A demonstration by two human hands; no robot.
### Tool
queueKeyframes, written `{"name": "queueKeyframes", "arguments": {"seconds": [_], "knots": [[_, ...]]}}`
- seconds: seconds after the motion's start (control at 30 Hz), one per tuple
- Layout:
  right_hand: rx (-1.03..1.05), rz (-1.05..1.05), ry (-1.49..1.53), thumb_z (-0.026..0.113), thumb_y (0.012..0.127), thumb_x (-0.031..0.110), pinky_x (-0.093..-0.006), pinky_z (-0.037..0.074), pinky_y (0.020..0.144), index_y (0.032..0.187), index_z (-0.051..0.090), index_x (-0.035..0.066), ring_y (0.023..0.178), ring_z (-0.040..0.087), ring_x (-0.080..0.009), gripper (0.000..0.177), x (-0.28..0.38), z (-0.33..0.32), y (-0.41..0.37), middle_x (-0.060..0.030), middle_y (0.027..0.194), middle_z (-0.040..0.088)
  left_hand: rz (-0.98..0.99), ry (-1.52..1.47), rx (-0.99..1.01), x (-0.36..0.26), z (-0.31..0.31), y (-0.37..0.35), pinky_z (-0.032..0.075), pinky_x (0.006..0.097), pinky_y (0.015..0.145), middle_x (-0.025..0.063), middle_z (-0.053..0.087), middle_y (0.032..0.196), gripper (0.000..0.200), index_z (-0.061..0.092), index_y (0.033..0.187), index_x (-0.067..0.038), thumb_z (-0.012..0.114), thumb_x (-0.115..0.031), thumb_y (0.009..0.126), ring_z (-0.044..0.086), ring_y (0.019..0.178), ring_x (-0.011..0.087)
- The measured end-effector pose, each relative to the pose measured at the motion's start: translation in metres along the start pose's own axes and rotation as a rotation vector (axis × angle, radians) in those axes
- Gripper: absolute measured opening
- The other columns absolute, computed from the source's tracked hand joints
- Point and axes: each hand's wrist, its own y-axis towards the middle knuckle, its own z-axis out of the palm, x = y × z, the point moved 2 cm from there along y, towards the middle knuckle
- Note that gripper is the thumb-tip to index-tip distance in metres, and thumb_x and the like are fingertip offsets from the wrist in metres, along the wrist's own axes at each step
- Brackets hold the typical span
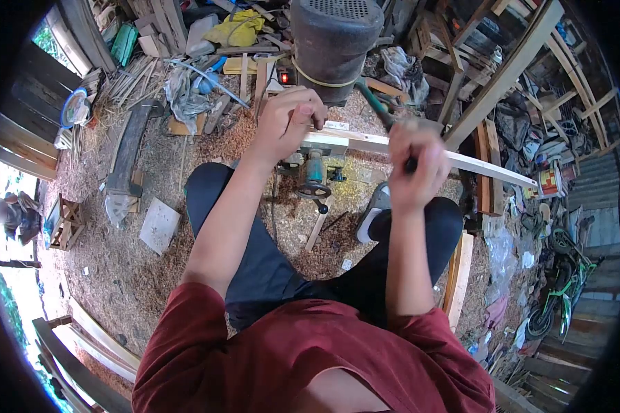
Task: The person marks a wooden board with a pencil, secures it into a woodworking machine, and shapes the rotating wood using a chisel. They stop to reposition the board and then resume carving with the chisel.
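Note:
My left hand [293, 122] is closed, its fingertips bent down right at the end of a long pale wooden strip [489, 168]. Whatever those fingers pinch is hidden. Blurred by motion, my right hand [419, 162] grips a dark tool with a green-and-black shaft [373, 102], whose black end shows below the fist. The strip runs rightward behind this hand. Under its left part lies a pale wood block [324, 143], on top of a green metal machine [313, 168] with a handwheel [313, 191], between my knees.
A big dark bin [337, 48] stands just beyond the strip. Wood shavings cover the ground, with a pale board [160, 226] at left. Timber posts [506, 76] and scrap crowd the right, near a small green motorbike [563, 289]. Yellow cloth [234, 29] lies at the back.

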Motion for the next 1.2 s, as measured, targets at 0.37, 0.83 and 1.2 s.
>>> {"name": "queueKeyframes", "arguments": {"seconds": [0.37,0.83,1.2], "knots": [[0.015,0.194,-0.086,0.036,0.113,0.031,-0.0256,0.030,0.053,0.080,0.061,-0.002,0.054,0.041,-0.0087,0.053,0.014,0.002,0.020,-0.0043,0.065,0.054,0.043,0.035,-0.031,-0.004,-0.016,-0.002,0.044,0.0365,0.068,0.0078,0.061,0.073,0.065,0.060,0.071,-0.002,0.037,-0.047,0.112,0.059,0.072,0.0249],[-0.042,-0.072,-0.181,0.043,0.106,0.034,-0.0403,0.045,0.074,0.073,0.057,0.001,0.060,0.047,-0.0223,0.048,-0.001,-0.001,-0.052,-0.0064,0.060,0.050,0.060,0.083,-0.041,-0.008,-0.023,-0.003,0.044,0.0359,0.072,0.0065,0.059,0.072,0.063,0.060,0.068,-0.004,0.038,-0.044,0.112,0.058,0.071,0.0244],[-0.011,0.188,-0.134,0.037,0.112,0.027,-0.0273,0.030,0.055,0.077,0.058,0.000,0.055,0.038,-0.0103,0.049,0.020,0.007,0.023,-0.0032,0.065,0.050,-0.014,0.054,-0.030,-0.008,-0.016,-0.010,0.045,0.0371,0.072,0.0072,0.059,0.072,0.060,0.058,0.070,-0.002,0.038,-0.040,0.112,0.058,0.072,0.0260]]}}
